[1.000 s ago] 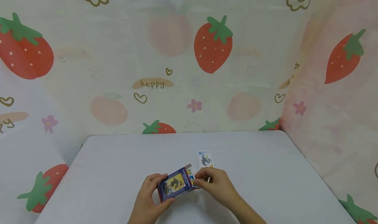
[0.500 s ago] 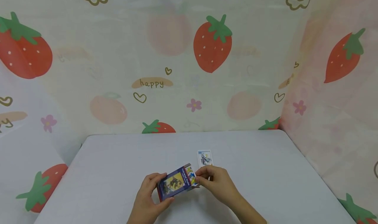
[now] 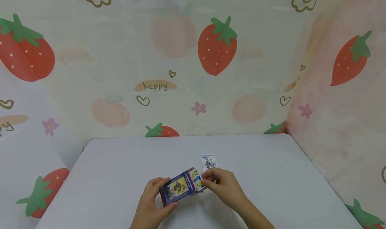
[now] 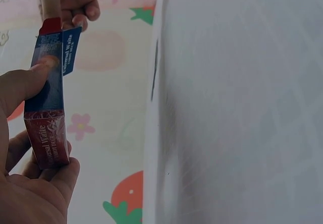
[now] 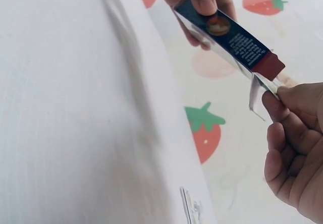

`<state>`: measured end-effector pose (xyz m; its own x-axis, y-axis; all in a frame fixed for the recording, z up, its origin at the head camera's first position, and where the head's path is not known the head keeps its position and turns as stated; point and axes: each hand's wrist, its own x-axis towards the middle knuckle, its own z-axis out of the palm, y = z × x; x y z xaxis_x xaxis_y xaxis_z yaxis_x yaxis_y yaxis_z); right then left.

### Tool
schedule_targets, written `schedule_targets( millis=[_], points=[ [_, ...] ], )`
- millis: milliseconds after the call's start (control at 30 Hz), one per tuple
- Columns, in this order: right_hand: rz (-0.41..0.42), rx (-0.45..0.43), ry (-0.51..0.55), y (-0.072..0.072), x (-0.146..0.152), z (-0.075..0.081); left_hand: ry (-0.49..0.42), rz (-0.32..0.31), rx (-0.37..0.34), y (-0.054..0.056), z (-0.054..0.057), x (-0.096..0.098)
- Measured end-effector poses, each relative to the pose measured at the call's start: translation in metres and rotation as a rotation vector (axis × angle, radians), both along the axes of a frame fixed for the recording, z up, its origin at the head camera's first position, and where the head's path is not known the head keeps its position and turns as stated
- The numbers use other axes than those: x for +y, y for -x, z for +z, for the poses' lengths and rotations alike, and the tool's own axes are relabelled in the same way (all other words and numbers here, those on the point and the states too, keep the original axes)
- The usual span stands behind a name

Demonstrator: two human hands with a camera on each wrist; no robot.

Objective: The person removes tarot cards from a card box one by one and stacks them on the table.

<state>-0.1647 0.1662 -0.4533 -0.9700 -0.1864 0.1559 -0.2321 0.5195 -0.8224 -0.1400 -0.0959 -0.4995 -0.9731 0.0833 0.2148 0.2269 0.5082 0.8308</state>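
My left hand (image 3: 149,203) grips a dark blue and red tarot card box (image 3: 177,189) by its sides, tilted above the table, with the thumb along one edge. Out of the box's opened right end sticks a colourful card (image 3: 196,177). Thumb and forefinger of my right hand (image 3: 225,190) pinch its outer end. Whether more than one card is pinched, I cannot tell. A blue end flap (image 4: 71,51) and a red side flap (image 5: 269,66) stand out from the opening. The rest of the cards inside are hidden by the box.
A white-bordered picture card (image 3: 209,161) lies on the white-covered table (image 3: 135,168), just beyond my right hand, which partly hides it. A curtain (image 3: 181,71) with strawberry prints hangs behind the table and along both sides.
My right hand has drawn the card a little further to the right out of the box, so more of its picture shows. The left hand and box have hardly moved.
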Motion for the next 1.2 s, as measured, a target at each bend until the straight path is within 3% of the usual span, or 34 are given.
schedule_targets(
  millis=[433, 1200],
  points=[
    [-0.024, 0.045, 0.031, 0.003, 0.008, 0.006, -0.009, 0.004, -0.004, 0.0, 0.0, -0.001],
    [-0.069, 0.049, 0.043, 0.009, 0.023, 0.012, -0.004, 0.013, -0.004, -0.001, 0.003, 0.001]
  ],
)
